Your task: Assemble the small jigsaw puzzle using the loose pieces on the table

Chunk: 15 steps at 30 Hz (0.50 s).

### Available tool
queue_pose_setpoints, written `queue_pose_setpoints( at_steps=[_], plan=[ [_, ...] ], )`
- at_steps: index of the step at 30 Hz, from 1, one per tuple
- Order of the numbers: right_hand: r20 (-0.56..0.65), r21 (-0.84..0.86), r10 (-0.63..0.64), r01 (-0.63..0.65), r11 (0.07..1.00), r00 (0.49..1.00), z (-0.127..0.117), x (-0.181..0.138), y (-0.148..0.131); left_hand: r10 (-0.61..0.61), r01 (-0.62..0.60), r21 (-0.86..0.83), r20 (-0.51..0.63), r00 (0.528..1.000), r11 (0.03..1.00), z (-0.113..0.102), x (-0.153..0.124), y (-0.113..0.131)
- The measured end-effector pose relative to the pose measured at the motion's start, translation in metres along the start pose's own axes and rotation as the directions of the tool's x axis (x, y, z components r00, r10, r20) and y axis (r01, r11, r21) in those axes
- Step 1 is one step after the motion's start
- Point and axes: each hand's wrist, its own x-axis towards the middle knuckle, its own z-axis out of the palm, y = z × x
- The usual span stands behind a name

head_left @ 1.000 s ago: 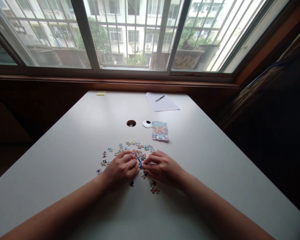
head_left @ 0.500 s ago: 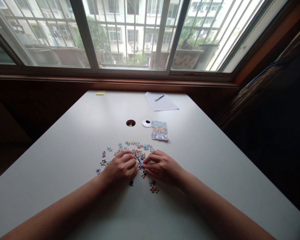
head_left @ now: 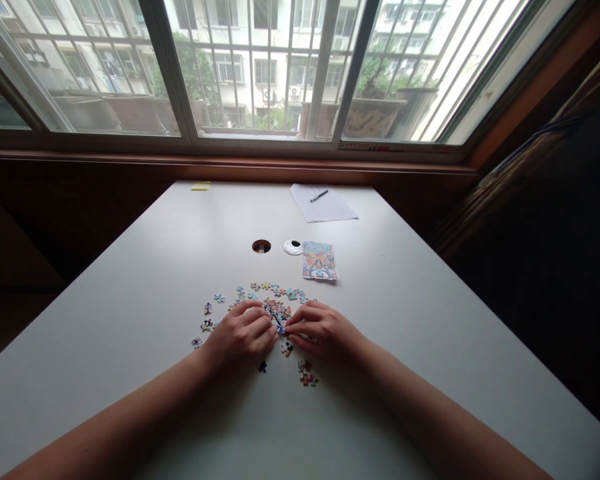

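Note:
Between my hands lies a partly joined jigsaw puzzle, its lower part dark blue. My left hand rests with curled fingers at its left edge, the fingertips partly hidden behind the knuckles. From the other side, my right hand pinches a small blue puzzle piece against the puzzle's lower right edge. Loose puzzle pieces lie around: several in an arc above, a black-and-white piece left of my left hand, a dark piece just below the puzzle, and reddish pieces nearer to me.
Beyond the puzzle, a colourful picture sheet lies beside a round silver cap and a cable hole in the white table. Farther back are paper with a pen and yellow sticky notes.
Both hands stay at the puzzle, with only a very slight shift of the fingers. The loose pieces have not moved.

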Motion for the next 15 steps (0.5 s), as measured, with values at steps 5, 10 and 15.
queue_pose_setpoints(
  at_steps=[5, 10, 15],
  plan=[
    [-0.005, 0.023, 0.02, -0.02, 1.0, 1.0, 0.0016, -0.0006, -0.0003, -0.031, 0.032, -0.015, 0.016, 0.999, 0.999, -0.0004, 0.0012, 0.0006],
    [0.007, -0.012, 0.027, -0.027, 1.0, 1.0, 0.0035, -0.0013, -0.0004, -0.038, 0.038, -0.024, 0.017, 0.999, 0.999, -0.0025, 0.0046, -0.0004],
    [-0.001, -0.024, 0.027, -0.027, 0.999, 1.0, 0.0047, -0.0007, -0.0011, -0.039, 0.04, -0.017, 0.021, 0.999, 0.999, -0.0028, 0.0057, -0.0023]
  ],
)
